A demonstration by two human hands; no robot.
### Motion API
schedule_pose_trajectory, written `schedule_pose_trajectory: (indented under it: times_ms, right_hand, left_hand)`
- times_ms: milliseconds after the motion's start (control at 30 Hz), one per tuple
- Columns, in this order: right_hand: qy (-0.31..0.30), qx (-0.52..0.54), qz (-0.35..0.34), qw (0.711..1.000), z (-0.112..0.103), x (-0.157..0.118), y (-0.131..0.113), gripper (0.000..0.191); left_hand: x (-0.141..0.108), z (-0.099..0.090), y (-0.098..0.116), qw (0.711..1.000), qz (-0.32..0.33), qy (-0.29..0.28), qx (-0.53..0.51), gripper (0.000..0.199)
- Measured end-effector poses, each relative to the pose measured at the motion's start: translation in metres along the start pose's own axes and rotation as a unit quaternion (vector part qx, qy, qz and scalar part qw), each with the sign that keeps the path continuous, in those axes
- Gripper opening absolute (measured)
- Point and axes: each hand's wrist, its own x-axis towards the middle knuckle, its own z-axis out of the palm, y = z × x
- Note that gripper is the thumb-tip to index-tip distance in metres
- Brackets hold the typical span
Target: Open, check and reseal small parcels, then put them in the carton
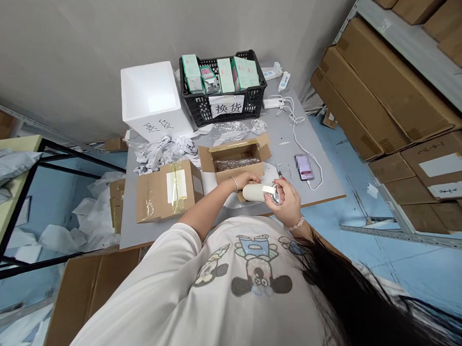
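A cream-coloured cylindrical object (252, 192) with a white block and a clear or shiny ring at its right end lies sideways in front of my chest. My right hand (285, 198) curls its fingers round the ring end. At the far side of the cylinder is my left hand (248, 179), closed against it with its fingertips partly hidden. Just beyond my hands stands an open carton (238, 170) with bubble wrap (236, 163) inside. A small red item (281, 178) shows by my right fingers, mostly covered. I cannot make out the object's exact kind.
A taped carton (155, 197) and crumpled paper (164, 151) lie left on the table. Behind stand a white foam box (154, 115) and a black crate (227, 98) of green-and-white boxes. A phone (304, 167) with a white cable lies right. Shelves of cartons (400, 81) flank the right.
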Motion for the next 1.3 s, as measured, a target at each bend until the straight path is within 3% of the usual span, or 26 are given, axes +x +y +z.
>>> schedule_pose_trajectory:
  times_ms: [167,300,500,600,667,767,800,833,900,1000,1133,1300]
  right_hand:
    - [-0.08,-0.059,-0.029,0.995,0.009,-0.004,0.006,0.04]
    - [-0.2,-0.115,-0.027,0.973,0.041,-0.01,0.017,0.048]
    - [-0.253,-0.212,-0.038,0.943,0.084,-0.025,0.034,0.053]
    - [-0.259,-0.231,-0.031,0.937,0.089,-0.027,0.035,0.052]
    - [-0.256,-0.239,-0.018,0.936,0.089,-0.027,0.033,0.052]
    - [-0.238,-0.249,0.003,0.939,0.09,-0.027,0.032,0.054]
    - [-0.226,-0.254,0.012,0.94,0.091,-0.027,0.033,0.055]
    - [-0.214,-0.259,0.021,0.942,0.091,-0.027,0.034,0.056]
    - [-0.198,-0.262,0.024,0.944,0.09,-0.027,0.036,0.056]
    - [-0.214,-0.239,-0.033,0.947,0.088,-0.025,0.039,0.048]
    - [-0.261,-0.21,-0.113,0.935,0.083,-0.021,0.042,0.04]
    - [-0.284,-0.193,-0.142,0.928,0.08,-0.02,0.047,0.038]
  left_hand:
    - [0.0,-0.001,0.0,1.0,0.004,-0.029,0.002,0.027]
    - [0.001,0.002,-0.003,0.998,-0.017,-0.058,-0.012,0.027]
    - [-0.006,-0.001,-0.004,1.0,0.001,-0.011,0.004,0.021]
    - [-0.021,0.005,0.001,0.997,-0.007,0.08,0.003,0.022]
    - [-0.038,0.015,0.004,0.979,-0.023,0.201,0.019,0.023]
    - [-0.068,0.036,0.002,0.907,-0.116,0.403,0.041,0.022]
    - [-0.077,0.043,0.001,0.886,-0.162,0.434,0.026,0.022]
    - [-0.085,0.049,-0.001,0.878,-0.203,0.433,-0.004,0.022]
    - [-0.095,0.059,-0.005,0.895,-0.249,0.36,-0.092,0.026]
    - [-0.098,0.065,-0.006,0.92,-0.226,0.261,-0.185,0.03]
    - [-0.094,0.064,-0.004,0.919,-0.2,0.284,-0.185,0.026]
    - [-0.097,0.062,0.001,0.915,-0.199,0.306,-0.174,0.02]
